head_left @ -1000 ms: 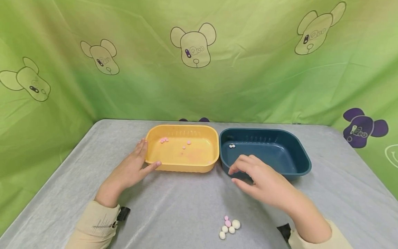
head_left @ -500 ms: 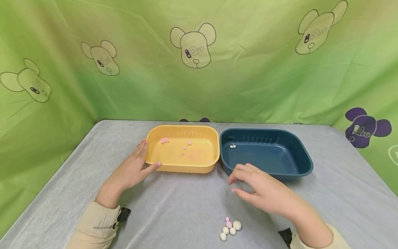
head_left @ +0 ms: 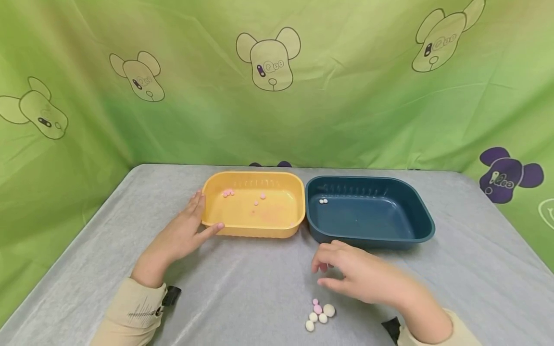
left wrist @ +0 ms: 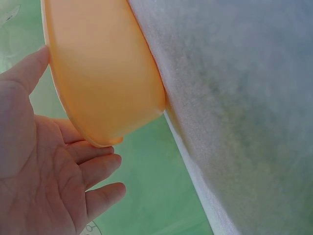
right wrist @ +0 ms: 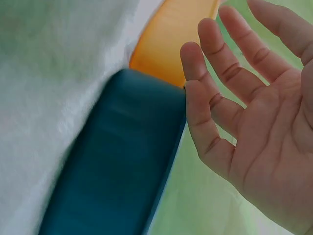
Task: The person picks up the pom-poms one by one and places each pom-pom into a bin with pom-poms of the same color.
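Observation:
My left hand (head_left: 182,235) lies against the left end of the yellow tub (head_left: 255,231). Its thumb touches the front rim, and its fingers extend along the side wall, fairly straight. Several small pink balls (head_left: 262,196) lie inside that tub. In front of the dark blue tub (head_left: 372,240), my right hand (head_left: 359,271) hovers with loosely bent fingers and nothing in them; the right wrist view shows its bare palm. Small white balls (head_left: 323,201) sit in the blue tub's left part. Below the right hand, a cluster of white balls (head_left: 329,310) and pink balls (head_left: 318,309) rests on the cloth.
The two tubs stand side by side, almost touching, toward the back of the table with its grey cloth (head_left: 242,298). Behind them hangs a green curtain (head_left: 195,120) printed with bear heads. Dark bands (head_left: 172,296) show at the sleeve cuffs.
My right hand has drawn back from over the blue tub's front rim toward the ball cluster. The left hand stays at the yellow tub. The head view shifts slightly.

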### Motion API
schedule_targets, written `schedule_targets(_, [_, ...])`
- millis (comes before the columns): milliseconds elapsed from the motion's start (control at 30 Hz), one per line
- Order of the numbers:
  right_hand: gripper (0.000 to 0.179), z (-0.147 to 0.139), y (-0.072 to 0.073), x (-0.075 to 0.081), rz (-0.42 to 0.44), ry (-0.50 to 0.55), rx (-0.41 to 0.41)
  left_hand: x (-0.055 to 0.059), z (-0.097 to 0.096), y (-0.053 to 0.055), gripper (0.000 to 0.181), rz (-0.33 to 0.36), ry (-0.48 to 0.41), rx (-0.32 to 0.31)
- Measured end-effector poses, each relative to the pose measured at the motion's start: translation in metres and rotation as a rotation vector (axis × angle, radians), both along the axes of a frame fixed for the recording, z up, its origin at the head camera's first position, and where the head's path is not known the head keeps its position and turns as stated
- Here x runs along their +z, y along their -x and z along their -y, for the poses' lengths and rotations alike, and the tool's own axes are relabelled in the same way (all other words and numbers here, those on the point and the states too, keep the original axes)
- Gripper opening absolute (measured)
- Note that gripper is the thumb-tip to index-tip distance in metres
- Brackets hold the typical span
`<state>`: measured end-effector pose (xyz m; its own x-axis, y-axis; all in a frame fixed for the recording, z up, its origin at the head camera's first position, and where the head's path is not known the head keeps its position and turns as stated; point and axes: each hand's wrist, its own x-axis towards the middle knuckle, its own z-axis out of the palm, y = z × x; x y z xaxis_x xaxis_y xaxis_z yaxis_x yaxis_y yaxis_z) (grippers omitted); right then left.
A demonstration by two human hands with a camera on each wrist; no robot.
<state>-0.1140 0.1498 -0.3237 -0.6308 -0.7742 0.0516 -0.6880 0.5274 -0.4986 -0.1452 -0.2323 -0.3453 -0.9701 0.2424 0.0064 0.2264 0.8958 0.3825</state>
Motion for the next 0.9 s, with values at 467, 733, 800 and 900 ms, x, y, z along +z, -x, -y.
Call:
schedule_targets(467, [0.011,0.014,-0.001,-0.01,0.119,-0.088,0.016,0.0,0.001,0.001,0.095,0.011,0.001,-0.001])
schedule_targets(733, [0.015,0.018,-0.002,-0.017,0.12,-0.143,0.037,0.001,0.001,0.001,0.095,0.009,0.002,0.0])
schedule_targets(800, [0.016,0.018,-0.002,-0.018,0.118,-0.152,0.039,0.001,0.001,0.001,0.095,0.008,0.003,0.0])
schedule_targets(900, [0.016,0.018,-0.002,-0.019,0.114,-0.164,0.037,0.001,0.001,0.001,0.095,0.007,0.003,0.001])
